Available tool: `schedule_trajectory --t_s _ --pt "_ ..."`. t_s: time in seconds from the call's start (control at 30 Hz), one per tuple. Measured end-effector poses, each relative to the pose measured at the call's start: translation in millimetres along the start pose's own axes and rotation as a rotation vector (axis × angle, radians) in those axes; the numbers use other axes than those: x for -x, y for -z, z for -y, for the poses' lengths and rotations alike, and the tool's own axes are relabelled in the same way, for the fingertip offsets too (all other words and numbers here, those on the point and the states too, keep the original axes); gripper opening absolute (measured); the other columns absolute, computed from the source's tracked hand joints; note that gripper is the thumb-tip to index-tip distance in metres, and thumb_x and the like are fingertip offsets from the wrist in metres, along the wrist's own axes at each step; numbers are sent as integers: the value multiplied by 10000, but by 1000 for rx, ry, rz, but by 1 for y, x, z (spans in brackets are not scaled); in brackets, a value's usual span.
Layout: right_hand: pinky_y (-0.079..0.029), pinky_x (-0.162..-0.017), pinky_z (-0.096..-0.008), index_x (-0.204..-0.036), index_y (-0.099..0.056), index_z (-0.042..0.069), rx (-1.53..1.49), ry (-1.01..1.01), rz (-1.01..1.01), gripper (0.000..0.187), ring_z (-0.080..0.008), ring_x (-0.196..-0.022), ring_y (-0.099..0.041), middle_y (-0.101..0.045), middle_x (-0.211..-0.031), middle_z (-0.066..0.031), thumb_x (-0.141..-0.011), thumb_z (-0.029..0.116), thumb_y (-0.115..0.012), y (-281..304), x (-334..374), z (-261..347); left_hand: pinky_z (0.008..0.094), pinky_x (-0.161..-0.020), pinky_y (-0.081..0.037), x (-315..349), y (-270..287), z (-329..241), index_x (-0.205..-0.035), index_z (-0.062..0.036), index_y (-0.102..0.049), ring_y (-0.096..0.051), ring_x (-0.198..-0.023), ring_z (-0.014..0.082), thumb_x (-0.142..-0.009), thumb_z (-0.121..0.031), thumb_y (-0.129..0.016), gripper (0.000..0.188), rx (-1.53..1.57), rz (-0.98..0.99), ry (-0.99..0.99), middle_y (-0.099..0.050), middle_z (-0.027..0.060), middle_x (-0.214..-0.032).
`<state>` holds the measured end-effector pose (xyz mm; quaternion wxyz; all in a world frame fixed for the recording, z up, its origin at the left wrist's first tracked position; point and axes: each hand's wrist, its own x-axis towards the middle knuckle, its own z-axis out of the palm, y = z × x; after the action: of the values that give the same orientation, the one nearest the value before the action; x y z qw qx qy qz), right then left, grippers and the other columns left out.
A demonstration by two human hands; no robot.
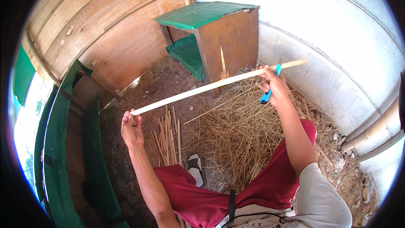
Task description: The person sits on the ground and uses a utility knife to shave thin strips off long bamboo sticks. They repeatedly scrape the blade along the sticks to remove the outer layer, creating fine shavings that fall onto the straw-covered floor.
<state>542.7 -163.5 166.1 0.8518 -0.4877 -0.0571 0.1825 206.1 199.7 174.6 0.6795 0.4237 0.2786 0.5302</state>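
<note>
"Where did we have the pale strip (211, 86)?"

"Aslant above the ground (164, 80): our left hand (132, 128) pinched one end; our right hand (275, 86), curled round the blue cutter (265, 98), steadied it near the other."

"What could have gone wrong?"

"A slipping grip might have turned the cutter on us."

Plywood wall (126, 38), brown earth floor (162, 82)

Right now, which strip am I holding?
The long pale strip, between your left hand and right hand; the piled strips lie on the ground.
</note>
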Motion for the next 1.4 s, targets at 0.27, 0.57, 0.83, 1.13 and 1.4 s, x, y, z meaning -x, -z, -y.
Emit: schedule_trajectory --t_s 0.27,0.57,0.83,1.13,1.4 --pt "-345 -452 -210 -1109 -563 -16 -71 -78 -57 349 -43 -497 -387 -684 -1056 -186 -952 273 -680 3 -7 -5 347 -850 -568 0 1 3 -1250 -22 -508 -652 -959 202 -1001 6 -476 253 -22 -11 -30 -625 131 -1227" --pt "-344 -463 -228 -1116 -594 8 -82 -97 56 237 -59 -497 -367 -694 -1156 -147 -953 174 -547 7 -6 4 349 -870 -552 6 -6 0 -1199 -32 -522 -637 -1142 282 -979 74 -415 267 39 53 -41 -627 115 -1231" --pt "-338 -488 -227 -1177 -566 17 -112 -70 74 266 -73 -536 -348 -675 -1154 -116 -975 157 -465 5 -3 4 348 -885 -561 9 -10 -1 -1201 -28 -527 -615 -1195 315 -974 93 -375 298 29 58 -43 -599 132 -1315" --pt "-321 -486 -215 -1173 -667 84 -126 -41 -15 295 -44 -537 -354 -433 -874 32 -962 291 -670 9 -12 -4 359 -870 -549 23 -22 -11 -1188 -26 -561 -628 -1169 301 -874 145 -418 385 -100 51 -63 -639 125 -1255" --pt "-311 -465 -216 -1141 -671 87 -154 29 -56 288 -38 -513 -357 -504 -894 20 -945 296 -698 7 -12 -1 522 -1169 -282 67 -60 -8 -1194 -34 -617 -414 -1387 336 -740 65 -603 465 -1269 32 -1168 -555 132 -1382"
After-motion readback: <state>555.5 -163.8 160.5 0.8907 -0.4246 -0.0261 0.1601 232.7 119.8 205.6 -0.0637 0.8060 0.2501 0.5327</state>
